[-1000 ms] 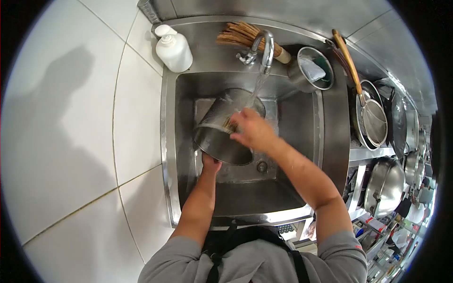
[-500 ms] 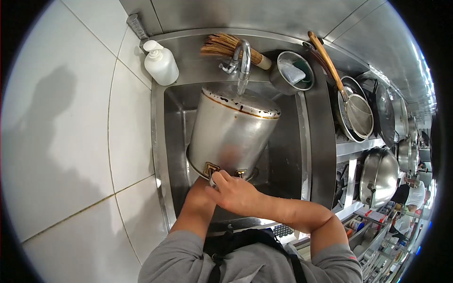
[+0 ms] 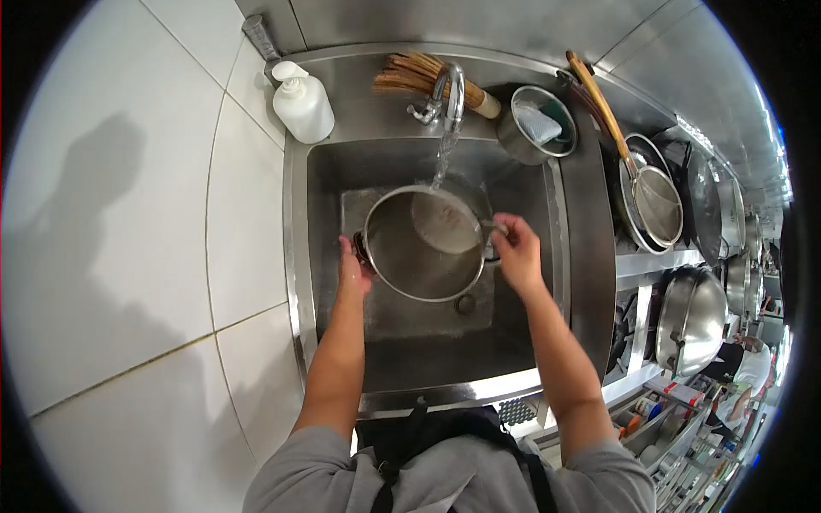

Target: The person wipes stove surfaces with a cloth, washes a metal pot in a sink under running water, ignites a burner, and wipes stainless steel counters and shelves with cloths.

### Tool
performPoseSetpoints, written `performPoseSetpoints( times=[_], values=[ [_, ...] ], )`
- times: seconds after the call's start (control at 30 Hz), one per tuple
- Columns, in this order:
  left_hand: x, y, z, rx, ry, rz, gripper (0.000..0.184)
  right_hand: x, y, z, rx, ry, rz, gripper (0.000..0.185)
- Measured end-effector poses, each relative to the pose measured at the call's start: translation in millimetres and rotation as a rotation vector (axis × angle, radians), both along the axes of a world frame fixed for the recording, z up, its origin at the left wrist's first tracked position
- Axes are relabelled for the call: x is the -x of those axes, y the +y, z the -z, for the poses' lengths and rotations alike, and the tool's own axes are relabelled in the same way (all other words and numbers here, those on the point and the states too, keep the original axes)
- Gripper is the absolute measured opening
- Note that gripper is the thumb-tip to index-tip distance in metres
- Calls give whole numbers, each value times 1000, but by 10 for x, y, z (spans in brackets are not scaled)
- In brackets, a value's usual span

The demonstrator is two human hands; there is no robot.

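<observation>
A deep metal stockpot (image 3: 419, 256) is tilted in the sink (image 3: 517, 342), its open mouth turned towards me. Water from the tap (image 3: 456, 90) falls at the pot's far rim, and some liquid shows inside it. My left hand (image 3: 352, 270) is at the pot's left side, closed about the handle there; some of its fingers are hidden behind the pot. On the opposite side my right hand (image 3: 518, 250) grips the other loop handle with fingers and thumb. A round drain (image 3: 464, 303) shows beside the pot's near rim.
Behind the sink stand a white pump bottle (image 3: 304, 107), a bamboo brush (image 3: 415, 74) and a metal container (image 3: 528, 145) holding a pale packet. To the right are a wooden-handled strainer (image 3: 658, 205) and a large metal wok (image 3: 691, 321). People are in the far right background.
The stockpot has turned from base up under the tap to mouth towards me. My hands, close together at one handle before, are now apart on opposite sides of it.
</observation>
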State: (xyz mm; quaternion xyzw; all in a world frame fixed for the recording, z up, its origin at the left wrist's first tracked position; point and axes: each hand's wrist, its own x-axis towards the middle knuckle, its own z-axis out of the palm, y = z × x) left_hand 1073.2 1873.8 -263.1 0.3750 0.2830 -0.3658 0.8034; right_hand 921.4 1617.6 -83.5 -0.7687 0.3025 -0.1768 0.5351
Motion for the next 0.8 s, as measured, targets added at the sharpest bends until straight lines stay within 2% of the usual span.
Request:
performPoseSetpoints(
  times=[0.03, 0.07, 0.1, 0.17, 0.2, 0.23, 0.3, 0.33, 0.4, 0.43, 0.47, 0.5, 0.53, 0.6, 0.63, 0.7, 0.73, 0.77, 0.8],
  values=[
    [-43, 49, -45, -100, -53, 55, 70, -14, -194, 344, -93, -31, 26, 27],
    [-119, 91, 146, -98, -73, 126, 62, -21, -341, 631, -386, -17, 94, 33],
    [-168, 81, 106, -103, -76, 124, 62, -51, -430, 816, -391, -20, 91, 33],
    [-208, 28, -35, -85, -52, 141, 59, -71, -548, 1114, -731, 137, 354, 42],
    [-221, 15, -71, -90, -45, 148, 56, -70, -588, 1276, -700, 222, 323, 51],
    [-251, 22, -1, -94, -41, 148, 56, -99, -635, 1411, -704, 226, 324, 51],
    [-322, 28, 165, -36, -76, 175, 60, -169, -742, 1619, -885, 195, 361, 45],
    [-345, 26, 229, -40, -69, 177, 60, -224, -711, 1531, -889, 201, 366, 45],
    [-405, 15, 311, -30, -113, 128, 61, -346, -666, 1321, -828, 35, 323, 48],
    [-413, -35, 211, -31, -113, 128, 61, -372, -694, 1280, -829, 35, 323, 48],
    [-392, -104, 104, -382, -218, 105, 60, -380, -717, 1225, -658, 64, 268, 48],
    [-357, -122, 18, -551, -280, 88, 60, -370, -723, 1160, -486, 90, 213, 48],
    [-323, -138, -50, -730, -328, 77, 59, -321, -654, 1020, -484, 84, 212, 48],
    [-218, -109, -219, -942, -781, 8, 51, -70, -434, 720, -280, 175, 25, 41],
    [-139, -82, -426, -933, -791, 8, 51, 123, -333, 639, -274, 166, 32, 41],
    [78, 32, -900, -762, -780, 108, 36, 585, -69, 475, -429, 154, -129, 28],
    [200, 80, -1101, -754, -785, 104, 36, 831, 71, 376, -421, 176, -174, 25],
    [301, 129, -1291, -597, -772, 175, 29, 1068, 217, 291, -411, 195, -222, 22],
    [355, 151, -1492, -439, -768, 243, 22, 1292, 334, 257, -292, 231, -229, 19]
  ],
)
